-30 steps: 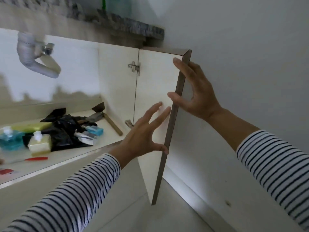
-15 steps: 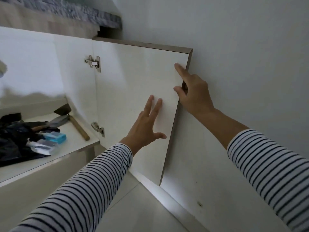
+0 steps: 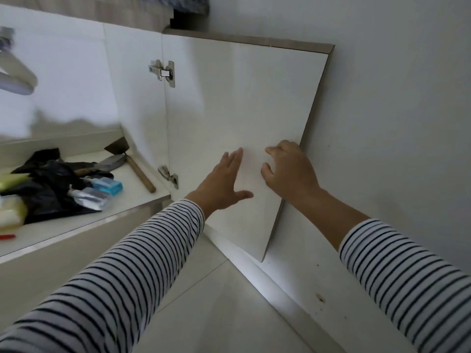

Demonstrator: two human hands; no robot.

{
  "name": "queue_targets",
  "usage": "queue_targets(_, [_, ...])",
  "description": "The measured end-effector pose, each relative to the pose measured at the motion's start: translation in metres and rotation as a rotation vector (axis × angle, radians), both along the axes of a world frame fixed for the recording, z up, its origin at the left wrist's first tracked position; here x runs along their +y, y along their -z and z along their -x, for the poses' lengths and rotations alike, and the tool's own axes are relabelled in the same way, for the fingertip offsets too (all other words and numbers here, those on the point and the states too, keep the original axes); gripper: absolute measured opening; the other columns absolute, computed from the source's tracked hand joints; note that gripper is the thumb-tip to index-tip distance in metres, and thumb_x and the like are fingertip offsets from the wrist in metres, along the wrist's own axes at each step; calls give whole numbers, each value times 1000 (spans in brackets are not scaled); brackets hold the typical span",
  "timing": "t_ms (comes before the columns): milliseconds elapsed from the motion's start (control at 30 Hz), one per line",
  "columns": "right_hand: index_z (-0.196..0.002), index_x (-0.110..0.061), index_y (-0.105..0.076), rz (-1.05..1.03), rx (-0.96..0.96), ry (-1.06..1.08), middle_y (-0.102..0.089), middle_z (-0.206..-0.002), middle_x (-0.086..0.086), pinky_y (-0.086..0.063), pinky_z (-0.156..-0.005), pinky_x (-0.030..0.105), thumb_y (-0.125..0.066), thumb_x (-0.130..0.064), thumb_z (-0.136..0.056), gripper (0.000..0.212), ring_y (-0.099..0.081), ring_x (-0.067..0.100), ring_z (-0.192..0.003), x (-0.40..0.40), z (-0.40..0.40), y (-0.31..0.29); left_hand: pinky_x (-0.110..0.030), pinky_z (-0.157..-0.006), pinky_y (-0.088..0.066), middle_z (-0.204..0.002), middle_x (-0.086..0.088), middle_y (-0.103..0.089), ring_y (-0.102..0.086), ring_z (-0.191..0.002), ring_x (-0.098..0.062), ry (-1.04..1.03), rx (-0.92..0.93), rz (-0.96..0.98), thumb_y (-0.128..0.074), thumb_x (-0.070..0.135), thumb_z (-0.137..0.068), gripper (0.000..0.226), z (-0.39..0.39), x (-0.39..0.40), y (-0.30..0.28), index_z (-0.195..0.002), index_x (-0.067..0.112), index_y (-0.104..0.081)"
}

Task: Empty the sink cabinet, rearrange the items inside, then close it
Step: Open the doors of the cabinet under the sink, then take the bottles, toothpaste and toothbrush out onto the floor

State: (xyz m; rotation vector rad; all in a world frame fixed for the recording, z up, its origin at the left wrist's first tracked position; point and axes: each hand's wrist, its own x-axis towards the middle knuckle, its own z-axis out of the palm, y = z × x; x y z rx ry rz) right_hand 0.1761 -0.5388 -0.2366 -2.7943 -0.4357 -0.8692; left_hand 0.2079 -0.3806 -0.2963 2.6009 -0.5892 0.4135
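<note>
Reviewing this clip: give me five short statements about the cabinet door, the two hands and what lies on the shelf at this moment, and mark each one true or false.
1. The cabinet door stands wide open, near the wall. True.
2. The left hand lies flat on the door's inner face, fingers straight. True.
3. The right hand grips the hammer. False: it is at the door's free edge, fingers curled against the panel; the hammer lies on the shelf.
4. The shelf holds nothing. False: a black bag, a small blue box and other items lie on it.
5. Two metal hinges show on the door. True.
</note>
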Motion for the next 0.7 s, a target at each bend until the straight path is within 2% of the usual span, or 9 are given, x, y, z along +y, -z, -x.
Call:
queue_targets(133, [-140,-5,-35,86,245,-31,-39,-142,11,-33,-104,35,-53,-36,-89,62,-30,24,-133,33,-1,20,-37,-115,-13,-157,-9,-7,-3,-145,-23,-184,122,-88,-61,46,-83,97,20,56,6,-149,10,2])
queue_targets(200, [-144,-5,-24,100,365,-36,-26,-151,10,-23,-113,37,-55,-43,-87,75,-15,24,-143,55,-3,28,-37,-112,-22,-154,-12,-18,-17,-142,-26,-274,190,-135,-62,47,-82,95,33,86,6,-148,7,-7])
queue_targets(267, [-145,-4,-20,105,448,-55,-21,-154,9,-19,-115,38,-57,-47,-85,83,-8,24,-145,79,-4,35,-37,-107,-31,-148,-13,-30,-32,-135,-27,-364,247,-162,-63,48,-81,89,49,119,4,-146,6,-17])
queue_targets(400, [-144,-4,-21,114,534,-144,-24,-152,9,-25,-111,38,-59,-50,-82,86,-15,23,-143,136,4,44,-40,-103,-35,-141,-14,-40,-39,-128,-27,-536,307,-237,-59,55,-81,82,84,192,-1,-140,4,-30])
queue_targets(533, [-138,-9,-33,120,562,-245,-39,-139,10,-38,-98,33,-63,-51,-77,81,-39,24,-126,199,19,50,-36,-102,-37,-141,-14,-41,-41,-128,-28,-706,347,-225,-60,56,-80,88,129,262,-6,-141,3,-26])
queue_targets(700, [-140,-12,-33,199,515,-419,-40,-141,8,-38,-97,33,-63,-47,-80,76,-42,23,-125,280,49,49,-35,-100,-38,-139,-15,-43,-43,-126,-29,-877,381,-222,-61,52,-81,80,193,336,-16,-139,3,-33])
